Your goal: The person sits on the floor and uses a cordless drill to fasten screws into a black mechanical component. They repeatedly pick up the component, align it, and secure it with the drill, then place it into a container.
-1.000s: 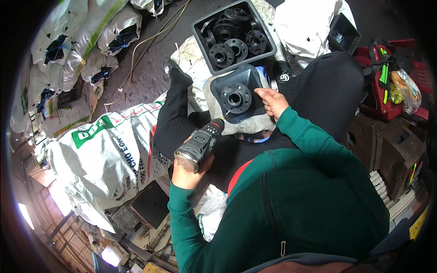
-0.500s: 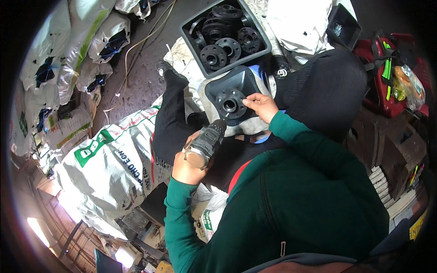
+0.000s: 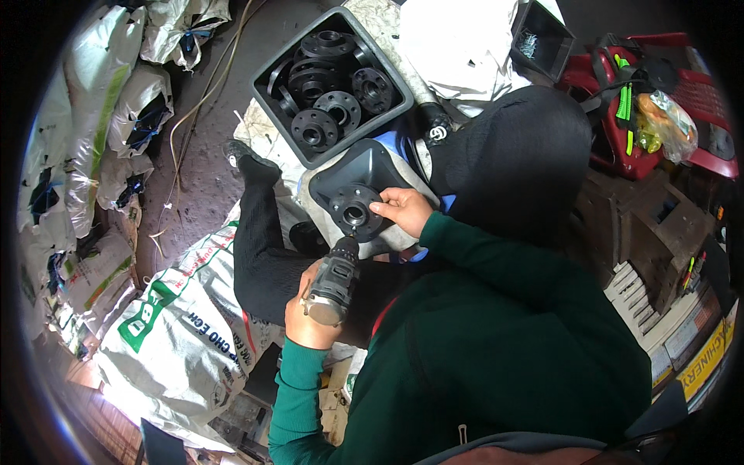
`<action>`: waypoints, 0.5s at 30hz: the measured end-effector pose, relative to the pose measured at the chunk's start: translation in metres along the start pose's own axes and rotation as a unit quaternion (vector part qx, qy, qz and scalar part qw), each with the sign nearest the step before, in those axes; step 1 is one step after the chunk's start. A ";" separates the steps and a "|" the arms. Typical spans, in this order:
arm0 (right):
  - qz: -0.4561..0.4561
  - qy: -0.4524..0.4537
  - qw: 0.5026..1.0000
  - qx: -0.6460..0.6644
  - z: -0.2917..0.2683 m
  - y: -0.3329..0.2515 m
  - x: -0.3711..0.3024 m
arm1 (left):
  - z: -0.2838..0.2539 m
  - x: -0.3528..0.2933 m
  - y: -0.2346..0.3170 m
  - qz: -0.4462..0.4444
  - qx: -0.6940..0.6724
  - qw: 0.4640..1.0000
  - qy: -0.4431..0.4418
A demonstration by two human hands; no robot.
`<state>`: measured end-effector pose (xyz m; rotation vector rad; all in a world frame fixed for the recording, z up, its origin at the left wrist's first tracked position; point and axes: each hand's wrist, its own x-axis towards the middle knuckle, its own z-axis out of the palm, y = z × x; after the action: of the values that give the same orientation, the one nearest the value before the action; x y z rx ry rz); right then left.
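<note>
My left hand point(image 3: 308, 322) is wrapped round a grey cordless drill point(image 3: 335, 280). Its chuck points away from me, and the thin bit reaches the near edge of a round black flange point(image 3: 341, 203) with holes around its rim. Whether the bit is inside a hole is too small to tell. At the flange's right side, my right hand point(image 3: 404, 211) pinches the rim between thumb and fingers. Under the flange lies a black, square, dished part point(image 3: 373, 161), resting on pale cloth between my legs.
Just beyond stands a dark grey bin point(image 3: 271, 116) of several black flanges. A small black box point(image 3: 552, 45) holding small metal pieces sits at the far right, near a red plastic chair point(image 3: 713, 164). White sacks point(image 3: 101, 116) line the left; another printed sack point(image 3: 174, 341) lies beside my leg.
The whole view has shifted, so the bin, flange and hands appear further left. The drill now points straighter ahead, its tip still at the flange's near edge. Both hands keep their grips.
</note>
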<state>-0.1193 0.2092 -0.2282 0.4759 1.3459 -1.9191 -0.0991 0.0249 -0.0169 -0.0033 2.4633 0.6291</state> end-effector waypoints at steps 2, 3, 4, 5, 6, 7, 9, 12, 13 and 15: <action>0.011 -0.021 0.999 -0.035 -0.002 -0.002 0.000 | 0.004 -0.001 -0.002 0.017 -0.012 1.000 0.019; 0.021 -0.018 0.999 -0.041 -0.002 -0.003 0.000 | 0.006 -0.002 -0.004 0.007 -0.032 0.999 0.019; 0.012 -0.011 0.999 -0.044 -0.002 -0.004 0.000 | 0.008 -0.003 -0.007 0.005 -0.050 0.998 0.028; 0.002 -0.006 0.999 -0.053 -0.002 -0.006 0.000 | 0.011 -0.004 -0.009 0.001 -0.068 0.997 0.037; 0.009 0.002 0.997 -0.071 -0.001 -0.008 0.000 | 0.012 -0.006 -0.012 0.002 -0.085 0.996 0.033; -0.002 0.005 0.997 -0.083 -0.001 -0.011 -0.001 | 0.014 -0.009 -0.015 0.000 -0.101 0.994 0.035; -0.051 0.017 0.991 -0.121 0.000 -0.017 -0.004 | 0.019 -0.016 -0.017 0.007 -0.131 0.989 0.074; -0.089 0.026 0.976 -0.198 -0.004 -0.024 -0.008 | 0.028 -0.028 -0.012 -0.111 -0.209 0.968 0.079; -0.091 0.032 0.967 -0.235 -0.004 -0.024 -0.010 | 0.030 -0.031 -0.010 -0.149 -0.214 0.964 0.059; -0.112 0.045 0.951 -0.285 -0.003 -0.026 -0.011 | 0.031 -0.032 -0.006 -0.105 -0.269 0.952 0.101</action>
<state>-0.1316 0.2206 -0.2060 0.1239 1.9915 -1.5796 -0.0547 0.0286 -0.0237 -0.5609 2.3542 1.2287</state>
